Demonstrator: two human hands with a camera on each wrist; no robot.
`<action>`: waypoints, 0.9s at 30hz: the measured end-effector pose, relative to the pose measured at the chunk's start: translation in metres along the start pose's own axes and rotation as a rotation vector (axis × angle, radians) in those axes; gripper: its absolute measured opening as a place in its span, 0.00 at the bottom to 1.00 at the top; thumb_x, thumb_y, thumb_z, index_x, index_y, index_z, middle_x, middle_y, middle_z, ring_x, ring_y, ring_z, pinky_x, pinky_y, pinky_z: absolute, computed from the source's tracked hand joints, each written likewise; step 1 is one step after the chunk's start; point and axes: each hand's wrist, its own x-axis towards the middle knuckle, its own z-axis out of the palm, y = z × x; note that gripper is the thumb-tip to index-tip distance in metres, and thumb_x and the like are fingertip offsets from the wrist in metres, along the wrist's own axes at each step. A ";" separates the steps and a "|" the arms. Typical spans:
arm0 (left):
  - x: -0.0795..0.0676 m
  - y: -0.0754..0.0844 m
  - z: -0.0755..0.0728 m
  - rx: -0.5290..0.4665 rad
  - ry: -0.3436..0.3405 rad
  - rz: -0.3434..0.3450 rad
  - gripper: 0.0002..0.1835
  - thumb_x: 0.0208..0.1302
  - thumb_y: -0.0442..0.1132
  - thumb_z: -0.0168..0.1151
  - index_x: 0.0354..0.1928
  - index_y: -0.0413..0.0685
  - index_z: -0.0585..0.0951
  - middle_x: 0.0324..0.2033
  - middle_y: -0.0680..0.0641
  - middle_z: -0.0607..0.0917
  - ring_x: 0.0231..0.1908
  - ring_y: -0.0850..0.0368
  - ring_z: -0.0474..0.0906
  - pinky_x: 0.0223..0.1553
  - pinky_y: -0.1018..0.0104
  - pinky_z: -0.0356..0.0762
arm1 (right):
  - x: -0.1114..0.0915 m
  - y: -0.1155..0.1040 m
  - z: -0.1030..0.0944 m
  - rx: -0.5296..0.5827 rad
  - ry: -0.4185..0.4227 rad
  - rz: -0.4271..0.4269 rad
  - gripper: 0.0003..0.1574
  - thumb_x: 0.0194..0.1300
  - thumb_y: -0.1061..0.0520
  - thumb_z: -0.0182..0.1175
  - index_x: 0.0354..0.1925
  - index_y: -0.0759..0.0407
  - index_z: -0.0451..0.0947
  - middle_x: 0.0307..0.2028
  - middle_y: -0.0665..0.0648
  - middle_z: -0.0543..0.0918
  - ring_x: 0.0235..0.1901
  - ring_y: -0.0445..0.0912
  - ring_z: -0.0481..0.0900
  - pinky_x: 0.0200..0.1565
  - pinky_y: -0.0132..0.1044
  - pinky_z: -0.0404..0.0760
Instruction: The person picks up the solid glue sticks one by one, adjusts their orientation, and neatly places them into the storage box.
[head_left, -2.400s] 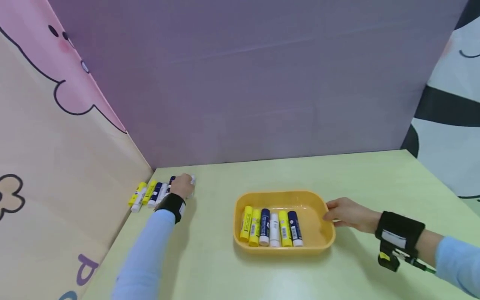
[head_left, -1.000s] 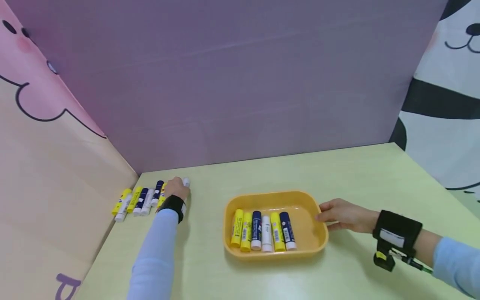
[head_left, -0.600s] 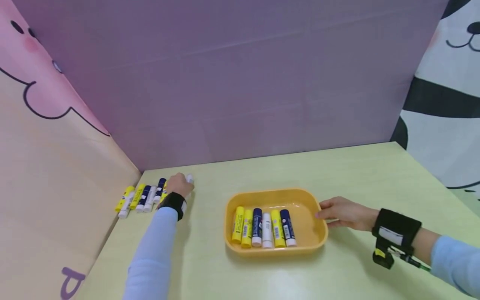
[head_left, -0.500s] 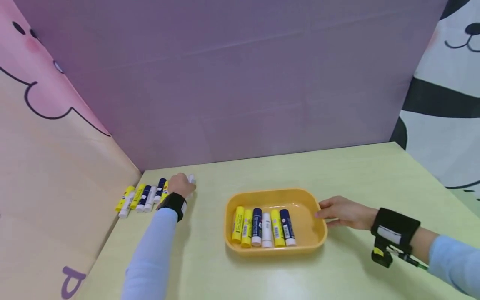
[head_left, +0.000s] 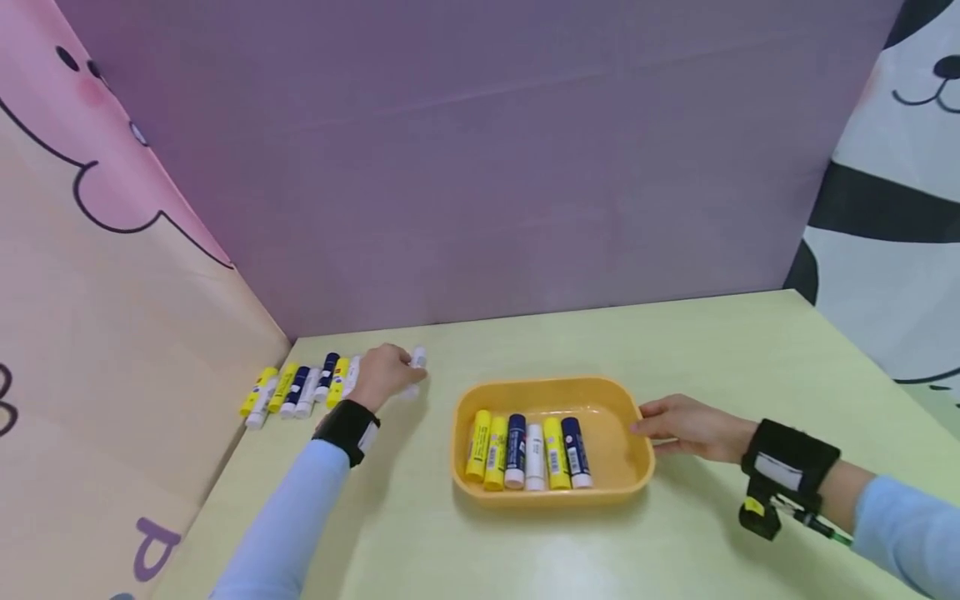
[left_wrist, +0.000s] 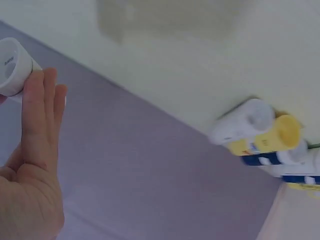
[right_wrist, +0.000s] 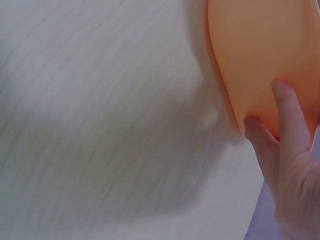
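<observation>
At the far left we see a cream wall panel (head_left: 165,350) printed with a pink cartoon figure (head_left: 56,117). Beside it, on the pale green table (head_left: 420,533), lies a slanting row of cylindrical plastic glue sticks (head_left: 296,393) in yellow, white and navy, set close together near the back corner. Just right of the row we find the left hand (head_left: 384,375), pinching a smooth white plastic glue stick (head_left: 419,357) between thumb and fingers — the fingers lie fairly straight and side by side along it. We cannot tell whether this stick touches the table. Behind, we have a plain purple panel (head_left: 480,167). Near the middle sits a shallow yellow-orange plastic tray (head_left: 611,450) with rounded corners; inside, six sticks stand side by side towards its left: yellow, yellow, navy, white, yellow, navy. At its right end we see the right hand (head_left: 690,427) pinching the rim — thumb and fingers on either side of the wall. Furthest right is a black-and-white panda panel (head_left: 892,283).
</observation>
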 end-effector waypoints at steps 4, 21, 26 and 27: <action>-0.021 0.022 -0.004 -0.026 -0.026 0.012 0.23 0.53 0.47 0.66 0.48 0.40 0.79 0.39 0.42 0.83 0.33 0.52 0.76 0.36 0.63 0.79 | 0.001 0.001 -0.001 0.018 0.005 -0.003 0.37 0.62 0.57 0.57 0.61 0.77 0.57 0.54 0.70 0.74 0.46 0.50 0.79 0.49 0.44 0.77; -0.088 0.088 0.014 0.119 -0.221 0.111 0.15 0.51 0.41 0.69 0.38 0.42 0.80 0.27 0.48 0.78 0.26 0.54 0.73 0.26 0.69 0.76 | 0.002 0.004 -0.003 0.043 -0.004 -0.024 0.38 0.61 0.56 0.58 0.61 0.77 0.57 0.53 0.69 0.75 0.44 0.50 0.80 0.48 0.43 0.78; -0.089 0.094 0.031 0.254 -0.212 0.152 0.16 0.50 0.39 0.69 0.40 0.39 0.80 0.26 0.46 0.79 0.23 0.53 0.73 0.26 0.68 0.77 | 0.002 0.004 -0.002 0.046 0.000 -0.019 0.38 0.61 0.56 0.58 0.61 0.77 0.57 0.52 0.68 0.76 0.43 0.49 0.80 0.47 0.42 0.79; -0.089 0.095 0.034 0.288 -0.197 0.160 0.16 0.50 0.39 0.69 0.41 0.39 0.81 0.27 0.46 0.78 0.23 0.53 0.72 0.27 0.68 0.77 | 0.002 0.004 -0.002 0.045 -0.001 -0.020 0.38 0.62 0.56 0.58 0.61 0.77 0.57 0.52 0.68 0.76 0.43 0.49 0.80 0.47 0.42 0.79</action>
